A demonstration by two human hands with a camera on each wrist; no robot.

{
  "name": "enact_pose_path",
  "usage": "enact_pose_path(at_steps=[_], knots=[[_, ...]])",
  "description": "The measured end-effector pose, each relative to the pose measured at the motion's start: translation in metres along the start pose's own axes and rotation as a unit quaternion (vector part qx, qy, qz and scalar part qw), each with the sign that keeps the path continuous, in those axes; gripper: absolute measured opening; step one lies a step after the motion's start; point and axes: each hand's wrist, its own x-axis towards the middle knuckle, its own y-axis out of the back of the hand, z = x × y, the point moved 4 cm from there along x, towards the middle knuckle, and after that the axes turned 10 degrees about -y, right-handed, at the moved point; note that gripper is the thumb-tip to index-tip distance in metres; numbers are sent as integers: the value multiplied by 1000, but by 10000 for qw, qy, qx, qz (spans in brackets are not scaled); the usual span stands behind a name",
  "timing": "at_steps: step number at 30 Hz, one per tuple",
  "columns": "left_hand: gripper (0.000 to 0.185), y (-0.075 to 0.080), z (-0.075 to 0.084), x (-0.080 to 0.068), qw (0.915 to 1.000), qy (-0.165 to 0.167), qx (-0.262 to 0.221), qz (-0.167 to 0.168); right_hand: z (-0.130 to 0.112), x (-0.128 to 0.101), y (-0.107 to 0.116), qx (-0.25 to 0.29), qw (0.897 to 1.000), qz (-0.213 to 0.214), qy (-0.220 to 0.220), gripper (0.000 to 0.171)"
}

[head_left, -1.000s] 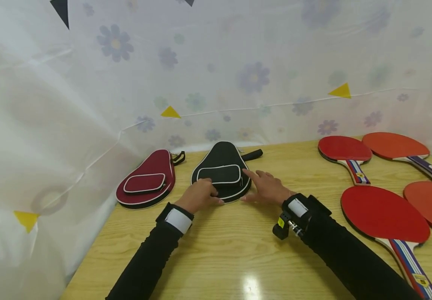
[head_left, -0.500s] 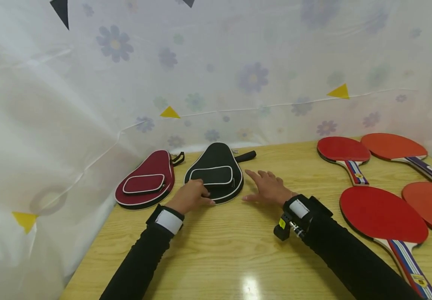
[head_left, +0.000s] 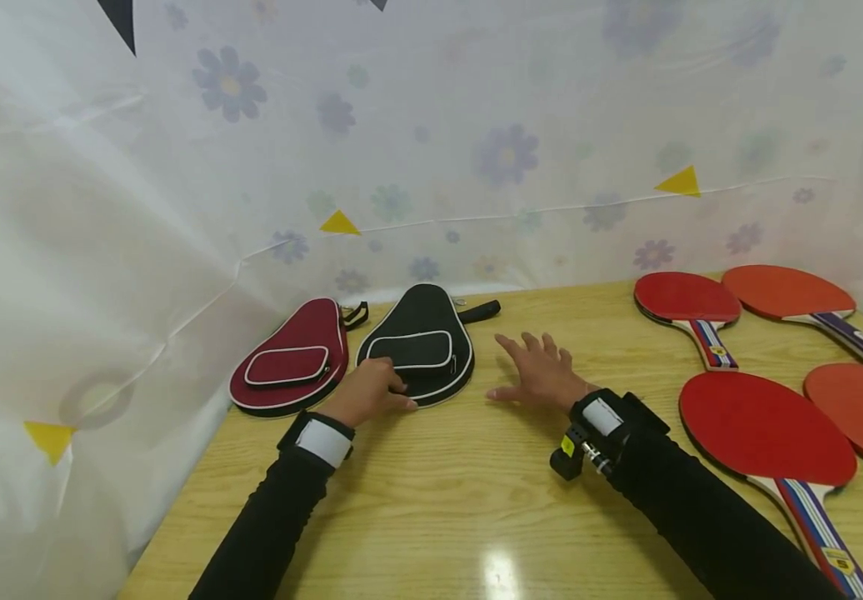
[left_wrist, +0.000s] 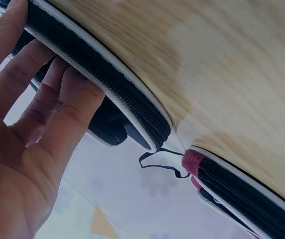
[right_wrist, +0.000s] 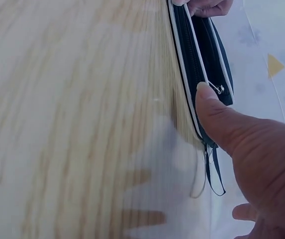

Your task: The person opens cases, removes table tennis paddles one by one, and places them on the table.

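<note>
Slide black paddle case (head_left: 418,343) flat beside red case (head_left: 292,363), left hand (head_left: 366,390) gripping its edge, right hand (head_left: 538,372) spread free on table (head_left: 476,492).

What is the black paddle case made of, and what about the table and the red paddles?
The black paddle case looks like soft woven fabric with white piping and a zipper along its edge, seen in the left wrist view. The table looks like pale wood or wood-look laminate: grain lines and a glossy light reflection. The red paddles seem rubber-faced, matte and smooth, with striped handles, probably wood.
</note>
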Motion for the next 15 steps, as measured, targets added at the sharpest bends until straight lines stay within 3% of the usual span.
enact_pose_path(at_steps=[7,15], knots=[[24,0,-10,-6,9998,204,77,-35,7,-1,2,155,9998,92,-99,94],[27,0,-18,-14,10000,41,80,-19,14,-2,2,163,9998,72,-120,91]])
